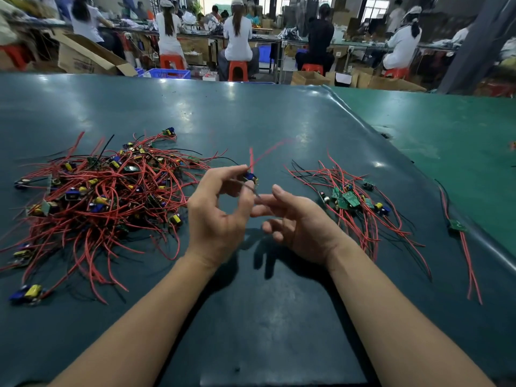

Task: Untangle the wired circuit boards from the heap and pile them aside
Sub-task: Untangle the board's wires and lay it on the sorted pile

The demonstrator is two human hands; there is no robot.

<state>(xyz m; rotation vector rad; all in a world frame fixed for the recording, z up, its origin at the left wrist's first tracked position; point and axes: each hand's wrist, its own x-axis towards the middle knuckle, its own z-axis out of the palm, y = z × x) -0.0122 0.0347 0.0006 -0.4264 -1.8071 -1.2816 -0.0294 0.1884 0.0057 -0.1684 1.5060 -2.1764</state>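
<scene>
Head view: left hand (220, 216) pinches a wired board (251, 178) above the table (279, 317).

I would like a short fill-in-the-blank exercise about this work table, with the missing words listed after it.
1. The left hand pinches a small circuit board with ____ wires.
2. The big tangled heap lies on the person's ____ side.
3. The smaller sorted pile lies beside the ____ hand.
4. The boards in the sorted pile are ____ in colour.

Missing words: red; left; right; green
</scene>
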